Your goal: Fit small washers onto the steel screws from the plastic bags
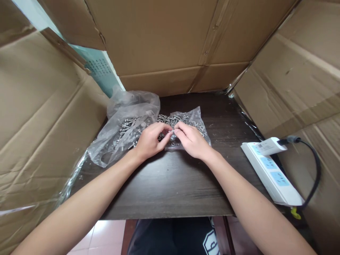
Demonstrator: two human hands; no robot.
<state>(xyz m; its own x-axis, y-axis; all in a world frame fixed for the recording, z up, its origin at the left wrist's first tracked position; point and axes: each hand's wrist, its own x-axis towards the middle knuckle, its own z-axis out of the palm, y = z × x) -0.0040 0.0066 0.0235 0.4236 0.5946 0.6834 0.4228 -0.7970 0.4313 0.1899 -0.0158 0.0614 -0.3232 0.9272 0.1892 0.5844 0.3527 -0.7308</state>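
Observation:
My left hand [154, 139] and my right hand [190, 139] meet over the middle of the table, fingertips pinched together. Between them is a small silver bolt [171, 131], mostly covered by the fingers; whether a nut or washer is on it is too small to tell. Just beyond the hands lies a pile of metal bolts [166, 119]. To the right, several small nuts and washers [200, 126] rest on a flat clear plastic bag [196, 112]. Left of my left hand, a larger crumpled plastic bag [138, 100] holds more bolts [127, 124].
Cardboard walls [164, 39] enclose the dark wooden table [164, 191] at the back and both sides. At the right stands a white power strip [271, 177] with a plugged-in white adapter [268, 146] and a black cable [317, 166]. The table's front edge is close to my body.

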